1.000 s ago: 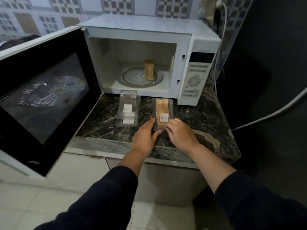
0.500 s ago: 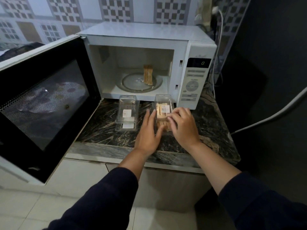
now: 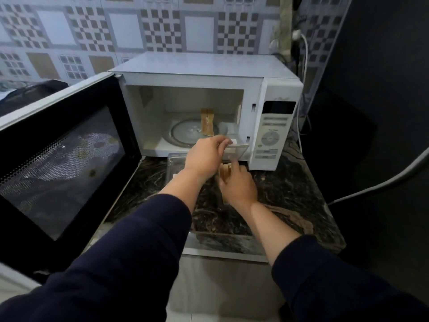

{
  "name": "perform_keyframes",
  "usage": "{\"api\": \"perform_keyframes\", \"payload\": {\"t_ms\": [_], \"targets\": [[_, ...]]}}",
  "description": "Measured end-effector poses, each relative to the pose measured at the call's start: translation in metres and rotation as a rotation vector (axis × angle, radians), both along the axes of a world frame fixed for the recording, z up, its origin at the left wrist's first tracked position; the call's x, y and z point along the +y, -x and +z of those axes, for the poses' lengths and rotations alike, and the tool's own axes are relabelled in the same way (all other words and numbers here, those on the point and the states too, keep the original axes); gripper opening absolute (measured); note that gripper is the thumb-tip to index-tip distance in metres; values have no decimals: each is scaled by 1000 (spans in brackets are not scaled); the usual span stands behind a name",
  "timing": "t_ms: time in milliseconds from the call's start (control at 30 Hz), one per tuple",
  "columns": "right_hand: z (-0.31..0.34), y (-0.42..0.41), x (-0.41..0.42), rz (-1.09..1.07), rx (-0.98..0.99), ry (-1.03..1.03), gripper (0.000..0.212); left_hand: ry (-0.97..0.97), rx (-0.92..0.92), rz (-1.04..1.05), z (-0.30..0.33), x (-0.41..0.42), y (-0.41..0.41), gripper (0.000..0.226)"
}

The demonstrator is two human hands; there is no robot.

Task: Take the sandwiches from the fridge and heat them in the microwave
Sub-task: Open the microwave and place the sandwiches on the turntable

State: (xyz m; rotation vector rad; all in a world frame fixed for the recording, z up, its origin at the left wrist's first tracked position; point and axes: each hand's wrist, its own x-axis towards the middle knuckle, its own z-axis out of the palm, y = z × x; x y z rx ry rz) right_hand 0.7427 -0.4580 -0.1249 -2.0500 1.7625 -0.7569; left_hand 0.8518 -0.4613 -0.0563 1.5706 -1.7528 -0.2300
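Kitchen corner: tiles, stone and cables

A checkered tiled wall (image 3: 116, 31) at the back; a dark marbled countertop (image 3: 290, 194) below it; a white cable (image 3: 305, 66) hangs by the wall; a grey cable (image 3: 383, 182) crosses the dark right side.

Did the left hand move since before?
Yes. The left hand has risen off the counter towards the open microwave, lifting the clear lid of the sandwich box.

lid (image 3: 234, 151): lifted open | left hand (image 3: 206, 156): raised, pinching lid | sandwich (image 3: 225, 171): uncovered
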Motion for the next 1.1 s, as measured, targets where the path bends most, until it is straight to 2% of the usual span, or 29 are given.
{"api": "perform_keyframes", "payload": {"t_ms": [100,233,467,567,767,933,1100], "targets": [[1,-12,-7,-62,146,-76,74,6,-20,2,4,-4,0,29],[-4,-17,-13,-121,228,-134,60,1,-12,10,4,-3,0,30],[14,-9,-12,-123,136,-25,44,-28,48,-13,1,-7,-4,27],[36,-1,-7,-100,121,-77,46,-54,88,-12,2,-8,-2,26],[56,25,32,-224,140,-88,45,-112,158,-36,-3,0,1,27],[52,52,69,-346,152,-76,44,-67,94,-162,-25,26,-3,28],[61,69,96,-342,94,-84,48,-94,-29,-245,-64,49,-8,25]]}}
